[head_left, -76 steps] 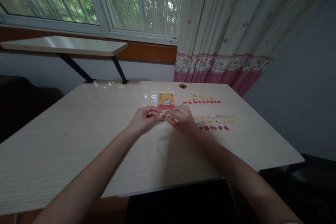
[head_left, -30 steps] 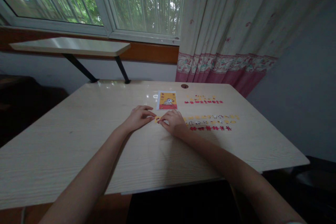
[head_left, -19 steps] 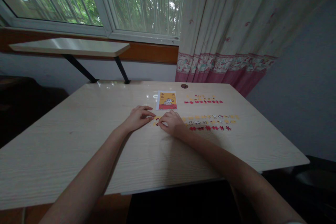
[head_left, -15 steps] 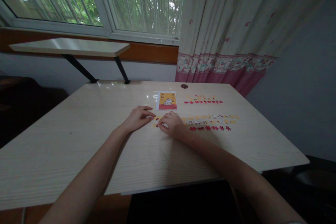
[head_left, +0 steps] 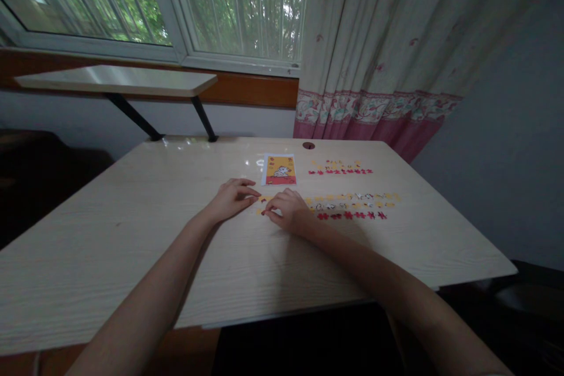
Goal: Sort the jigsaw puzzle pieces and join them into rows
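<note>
Both my hands rest on a pale wooden table [head_left: 132, 235], fingertips almost meeting over a few small yellow and red jigsaw pieces [head_left: 262, 205]. My left hand [head_left: 231, 198] lies with its fingers curled, tips pressing a yellow piece against the table. My right hand [head_left: 287, 210] is curled too, pinching a small red piece at its fingertips. Rows of sorted pieces [head_left: 352, 205], yellow, white and red, stretch to the right of my right hand. A small orange picture card [head_left: 279, 169] lies just beyond my hands.
Two more short rows of pieces [head_left: 340, 167] lie right of the card, near a round cable hole [head_left: 308, 145]. A narrow shelf [head_left: 114, 79] on black brackets stands under the window behind the table. A curtain [head_left: 374, 59] hangs at the back right.
My hands have come down from a raised hold to the table surface and shifted slightly left. Over the last half second the right hand crept a little nearer; the left stayed put.
</note>
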`<state>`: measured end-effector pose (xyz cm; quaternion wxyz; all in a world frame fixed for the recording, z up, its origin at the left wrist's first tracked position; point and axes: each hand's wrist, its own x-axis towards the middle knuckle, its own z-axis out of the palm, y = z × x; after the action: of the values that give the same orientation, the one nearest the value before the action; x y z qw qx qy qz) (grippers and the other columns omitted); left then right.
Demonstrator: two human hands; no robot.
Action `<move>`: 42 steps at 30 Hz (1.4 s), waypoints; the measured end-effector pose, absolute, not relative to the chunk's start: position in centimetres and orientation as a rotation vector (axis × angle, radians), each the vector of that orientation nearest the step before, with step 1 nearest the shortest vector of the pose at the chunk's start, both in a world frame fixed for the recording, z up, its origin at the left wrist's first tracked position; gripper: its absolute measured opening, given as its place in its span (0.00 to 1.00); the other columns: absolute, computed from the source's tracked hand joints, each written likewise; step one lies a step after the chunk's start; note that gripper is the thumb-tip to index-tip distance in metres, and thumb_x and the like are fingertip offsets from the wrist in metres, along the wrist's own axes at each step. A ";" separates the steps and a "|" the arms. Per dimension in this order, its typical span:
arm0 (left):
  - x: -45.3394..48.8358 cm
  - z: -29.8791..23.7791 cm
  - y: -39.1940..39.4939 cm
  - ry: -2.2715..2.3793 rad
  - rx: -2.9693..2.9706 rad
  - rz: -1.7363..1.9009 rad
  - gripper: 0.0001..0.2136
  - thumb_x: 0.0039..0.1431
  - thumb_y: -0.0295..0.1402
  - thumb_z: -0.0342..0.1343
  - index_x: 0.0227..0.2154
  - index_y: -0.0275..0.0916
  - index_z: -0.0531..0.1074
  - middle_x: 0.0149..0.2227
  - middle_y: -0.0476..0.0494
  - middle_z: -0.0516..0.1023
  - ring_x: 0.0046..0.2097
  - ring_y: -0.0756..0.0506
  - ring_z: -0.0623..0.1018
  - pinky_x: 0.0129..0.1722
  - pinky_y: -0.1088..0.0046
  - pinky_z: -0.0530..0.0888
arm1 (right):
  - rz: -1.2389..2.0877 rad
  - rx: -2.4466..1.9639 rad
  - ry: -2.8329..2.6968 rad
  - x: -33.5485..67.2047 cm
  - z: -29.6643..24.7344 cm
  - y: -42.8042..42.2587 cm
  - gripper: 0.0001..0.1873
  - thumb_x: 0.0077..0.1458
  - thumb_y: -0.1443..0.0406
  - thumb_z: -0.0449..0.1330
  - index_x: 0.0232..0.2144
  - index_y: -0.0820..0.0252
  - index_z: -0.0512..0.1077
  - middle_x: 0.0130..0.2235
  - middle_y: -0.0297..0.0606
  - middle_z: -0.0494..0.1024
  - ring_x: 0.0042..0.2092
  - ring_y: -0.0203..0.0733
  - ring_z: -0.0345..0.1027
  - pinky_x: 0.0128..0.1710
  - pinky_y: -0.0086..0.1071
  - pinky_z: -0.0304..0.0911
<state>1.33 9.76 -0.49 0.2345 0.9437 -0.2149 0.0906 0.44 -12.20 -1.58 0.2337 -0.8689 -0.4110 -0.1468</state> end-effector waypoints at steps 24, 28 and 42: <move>1.3 -0.4 9.8 -0.608 2.612 0.245 0.13 0.54 0.43 0.51 0.35 0.46 0.77 0.47 0.44 0.72 0.48 0.41 0.70 0.50 0.59 0.63 | -0.366 -2.372 -1.252 0.2 -1.3 -12.2 0.10 0.56 0.60 0.54 0.37 0.50 0.75 0.34 0.34 0.73 0.38 0.38 0.59 0.40 0.32 0.51; 1.3 -0.5 9.8 -0.609 2.603 0.252 0.13 0.54 0.43 0.51 0.35 0.46 0.77 0.47 0.43 0.72 0.48 0.41 0.70 0.50 0.59 0.63 | -0.364 -2.385 -1.264 0.3 -1.3 -12.2 0.11 0.57 0.60 0.54 0.38 0.51 0.75 0.35 0.34 0.73 0.38 0.38 0.59 0.40 0.32 0.50; 1.4 -0.8 9.9 -0.589 2.574 0.280 0.13 0.54 0.42 0.50 0.35 0.46 0.77 0.46 0.44 0.73 0.47 0.41 0.71 0.50 0.58 0.64 | -0.385 -2.386 -1.127 2.1 0.2 -14.4 0.10 0.56 0.63 0.54 0.37 0.55 0.75 0.36 0.35 0.76 0.39 0.38 0.63 0.42 0.32 0.54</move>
<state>1.37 9.85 -0.83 0.2406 0.9409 -0.2152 0.1024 2.06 -14.40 0.16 0.2350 -0.8697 -0.4107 -0.1403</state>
